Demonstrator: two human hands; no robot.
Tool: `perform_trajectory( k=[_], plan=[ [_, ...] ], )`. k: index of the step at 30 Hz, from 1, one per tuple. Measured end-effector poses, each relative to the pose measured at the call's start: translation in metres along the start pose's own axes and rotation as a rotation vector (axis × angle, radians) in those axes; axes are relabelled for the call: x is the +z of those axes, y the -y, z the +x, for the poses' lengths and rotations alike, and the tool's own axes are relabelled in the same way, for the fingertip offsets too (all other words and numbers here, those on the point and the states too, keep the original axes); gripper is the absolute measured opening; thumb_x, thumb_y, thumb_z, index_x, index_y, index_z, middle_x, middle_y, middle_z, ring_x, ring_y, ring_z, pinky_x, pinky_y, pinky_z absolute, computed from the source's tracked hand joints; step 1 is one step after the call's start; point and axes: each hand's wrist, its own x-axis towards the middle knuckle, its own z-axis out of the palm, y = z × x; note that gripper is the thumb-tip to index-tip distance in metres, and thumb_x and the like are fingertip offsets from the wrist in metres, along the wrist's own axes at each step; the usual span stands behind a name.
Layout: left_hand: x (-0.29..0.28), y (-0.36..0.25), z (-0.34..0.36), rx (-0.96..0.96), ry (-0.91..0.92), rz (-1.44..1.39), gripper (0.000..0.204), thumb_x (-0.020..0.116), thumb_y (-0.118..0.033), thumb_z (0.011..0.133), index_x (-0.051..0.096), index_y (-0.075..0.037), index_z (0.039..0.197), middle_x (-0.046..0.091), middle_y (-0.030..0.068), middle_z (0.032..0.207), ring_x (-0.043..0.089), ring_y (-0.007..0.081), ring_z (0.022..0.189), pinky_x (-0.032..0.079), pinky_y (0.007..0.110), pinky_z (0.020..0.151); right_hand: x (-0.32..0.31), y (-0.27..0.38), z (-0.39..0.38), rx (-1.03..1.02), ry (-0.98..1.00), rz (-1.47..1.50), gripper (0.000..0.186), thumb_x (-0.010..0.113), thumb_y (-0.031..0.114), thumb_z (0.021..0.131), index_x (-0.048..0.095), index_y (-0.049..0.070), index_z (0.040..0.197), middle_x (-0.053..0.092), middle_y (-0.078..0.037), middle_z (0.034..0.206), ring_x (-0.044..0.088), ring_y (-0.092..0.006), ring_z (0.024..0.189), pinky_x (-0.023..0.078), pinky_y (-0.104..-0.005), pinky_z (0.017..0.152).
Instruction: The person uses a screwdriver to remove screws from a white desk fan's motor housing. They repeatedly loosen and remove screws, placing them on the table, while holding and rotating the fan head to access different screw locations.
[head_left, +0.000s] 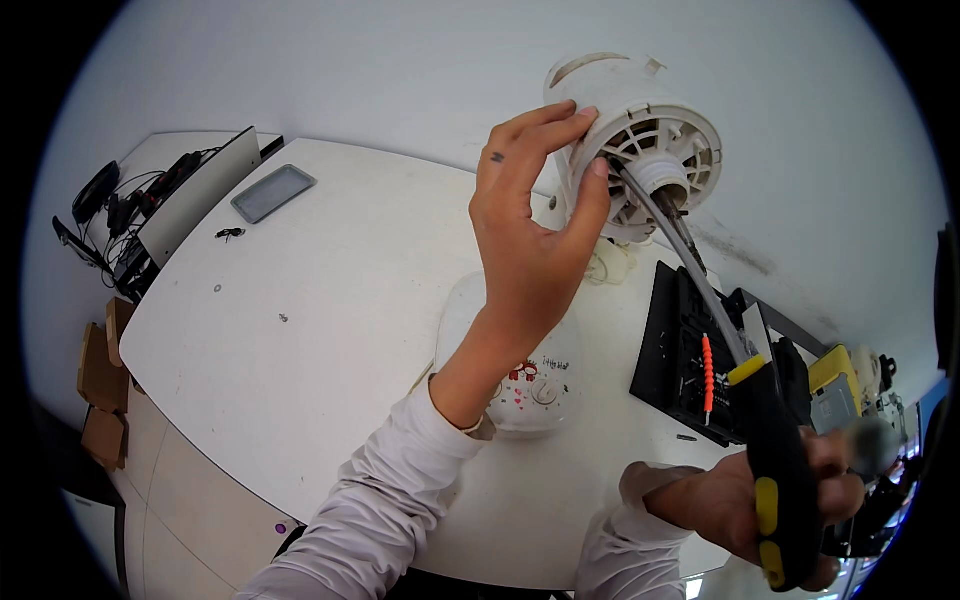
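Fan motor housing [618,85] sits far right, the left hand [535,225] clasping its rim between thumb and fingers; a long-shafted screwdriver [728,330], wrapped in the right hand [735,505], could, angled thus, slip and jab that thumb.

A pale wall [400,70] (smudged at right) rises behind the white tabletop [250,400]; the tiled floor [190,510] is beige.

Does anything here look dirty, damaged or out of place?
Yes. A dark smear stands out on the pale wall, right of the white housing. The housing has brownish staining near its top, unlike its paler surface. Tiny loose pieces lie on the table's left side, away from the housing.
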Motion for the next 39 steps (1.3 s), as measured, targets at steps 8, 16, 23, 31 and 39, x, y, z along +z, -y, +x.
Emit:
perform_trajectory(
  k=[8,16,23,31,39],
  plan=[
    [-0.002,-0.001,0.001,-0.008,0.002,0.014,0.029,0.063,-0.006,0.080,0.063,-0.009,0.109,0.061,0.0052,0.114,0.055,0.0181,0.107,0.041,0.035,0.091,0.001,0.001,-0.004,-0.051,-0.032,0.049,0.043,0.056,0.018,0.091,0.041,0.029,0.129,0.052,-0.004,0.122,0.049,-0.0289,0.116,0.043,-0.0493,0.100],
    [0.000,-0.001,0.000,-0.012,0.003,0.010,0.029,0.062,-0.006,0.081,0.063,-0.009,0.110,0.061,0.0040,0.114,0.056,0.0175,0.106,0.041,0.036,0.091,0.015,-0.001,0.012,-0.172,0.082,0.226,0.056,0.067,0.015,0.082,0.040,0.032,0.128,0.044,-0.009,0.113,0.053,-0.0321,0.100,0.047,-0.0454,0.091],
    [0.000,-0.003,0.002,-0.001,-0.034,-0.012,0.027,0.063,-0.001,0.076,0.064,-0.005,0.103,0.061,0.0139,0.106,0.057,0.0266,0.103,0.045,0.036,0.087,0.027,0.013,0.009,-0.188,0.076,0.344,0.058,0.069,0.003,0.079,0.042,0.028,0.124,0.045,-0.012,0.104,0.060,-0.0335,0.088,0.056,-0.0359,0.070],
    [-0.005,-0.023,0.002,0.151,-0.042,0.284,0.045,0.059,0.002,0.070,0.058,-0.006,0.114,0.056,0.0092,0.119,0.054,0.0217,0.109,0.041,0.038,0.093,-0.015,0.012,-0.002,-0.024,0.302,0.301,0.078,0.087,0.019,0.061,0.044,0.031,0.125,0.045,0.007,0.105,0.045,-0.0233,0.112,0.037,-0.0372,0.091],
    [-0.048,-0.101,0.017,0.361,0.583,0.108,0.035,0.061,0.000,0.064,0.068,-0.011,0.097,0.064,0.0081,0.105,0.059,0.0238,0.100,0.051,0.033,0.081,-0.008,0.018,0.014,-0.040,0.261,0.351,0.050,0.079,0.014,0.068,0.051,0.022,0.107,0.049,0.002,0.100,0.050,-0.0233,0.100,0.041,-0.0396,0.084]
  ],
)
